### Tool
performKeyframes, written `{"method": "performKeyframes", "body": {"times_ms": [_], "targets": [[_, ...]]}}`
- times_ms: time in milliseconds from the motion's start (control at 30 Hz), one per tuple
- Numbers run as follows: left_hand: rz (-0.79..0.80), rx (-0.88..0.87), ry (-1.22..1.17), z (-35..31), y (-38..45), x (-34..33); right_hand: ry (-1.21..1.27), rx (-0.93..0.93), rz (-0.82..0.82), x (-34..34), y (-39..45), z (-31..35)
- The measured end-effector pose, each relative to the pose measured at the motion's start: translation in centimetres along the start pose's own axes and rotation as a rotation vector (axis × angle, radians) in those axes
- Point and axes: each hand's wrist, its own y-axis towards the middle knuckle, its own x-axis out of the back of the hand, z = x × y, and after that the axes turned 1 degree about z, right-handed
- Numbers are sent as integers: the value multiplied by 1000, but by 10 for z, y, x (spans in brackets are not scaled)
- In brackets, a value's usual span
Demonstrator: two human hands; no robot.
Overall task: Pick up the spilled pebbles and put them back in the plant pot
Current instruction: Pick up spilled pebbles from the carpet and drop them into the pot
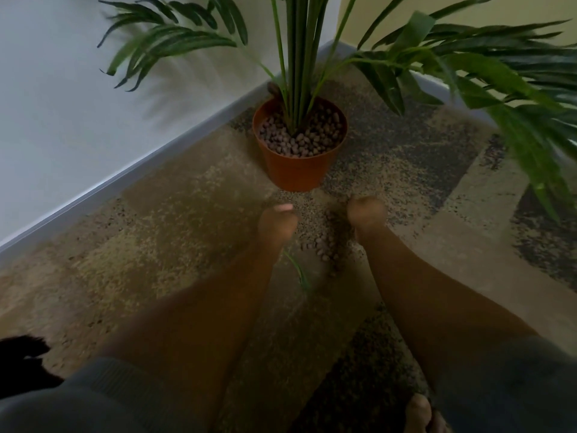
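1. Pebbles, small brownish clay ones point(324, 242), lie spilled in a loose heap on the mottled beige and dark carpet floor point(162, 232), between the two hands and just near of the pot.
2. The round terracotta-orange plastic plant pot point(298, 170) stands upright on the carpet in the far corner of the room, filled to near its rim with more of the same pebbles.
3. A tall green palm-like plant point(299, 57) rises from the pot, its fronds spreading left and right.
4. The left hand point(276, 221) hangs just left of the spilled heap with fingers curled downward; blur hides whether it holds anything, so I cannot tell.
5. The right hand point(367, 214) is just right of the heap, fingers also curled; again I cannot tell whether pebbles are in it.
6. Both forearms are bare, with dark grey sleeves point(499, 385) pushed up at the near edge.
7. A white wall with a pale skirting board point(125, 179) runs along the left.
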Motion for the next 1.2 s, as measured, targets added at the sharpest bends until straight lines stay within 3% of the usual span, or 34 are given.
{"method": "performKeyframes", "body": {"times_ms": [133, 367, 633, 800, 933, 1200], "targets": [[158, -45, 288, 11, 6, -16, -317, 101, 16, -3, 9, -10], [218, -159, 631, 24, 11, -31, -827, 301, 187, -14, 26, -12], [253, -183, 714, 26, 12, -32, -804, 626, 338, -21, 7, -18], [256, -216, 895, 29, 4, -30, -824, 590, 450, -11, -4, -15], [299, -220, 897, 31, -2, -29, -897, 558, 547, 0, -10, -20], [281, -300, 921, 28, -18, -30, -800, 508, 601, 11, -24, -36]]}}
